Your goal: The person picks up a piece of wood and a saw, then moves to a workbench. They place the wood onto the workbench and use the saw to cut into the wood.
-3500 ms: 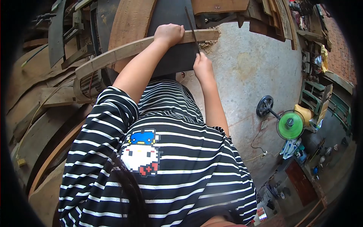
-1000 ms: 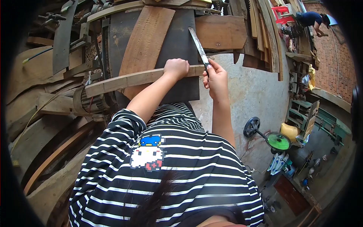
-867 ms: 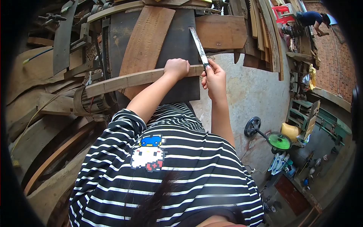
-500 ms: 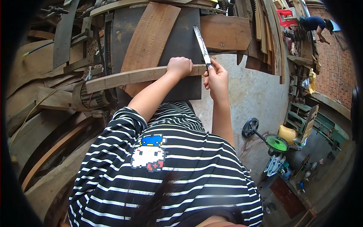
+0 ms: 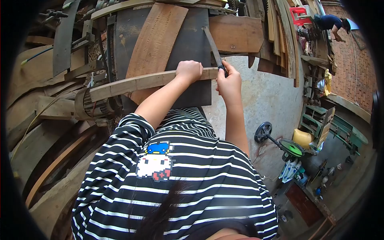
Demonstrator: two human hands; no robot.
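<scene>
My left hand point(image 5: 189, 71) is closed in a fist over a long, slightly curved wooden strip point(image 5: 132, 83), which slants across the dark bench top point(image 5: 195, 52). My right hand point(image 5: 229, 81) is wrapped around the black handle of a knife point(image 5: 213, 45), near the strip's right end. The long blade points away from me over the bench, turned so that it looks narrow and dull grey. Beyond the strip lies a wide curved brown board point(image 5: 157, 40). The part of the strip under my left fist is hidden.
Another brown plank point(image 5: 236, 34) lies at the bench's far right, beside stacked boards point(image 5: 278, 36). A motor point(image 5: 94, 105) sits by the strip's left end. A fan point(image 5: 291, 148) lies on the concrete floor point(image 5: 264, 96). Another person point(image 5: 332, 23) bends at the far right.
The knife has turned in my right hand: its bright flat side showed before, and now the blade appears thin and darker. My left hand stays on the strip. The view has shifted slightly.
</scene>
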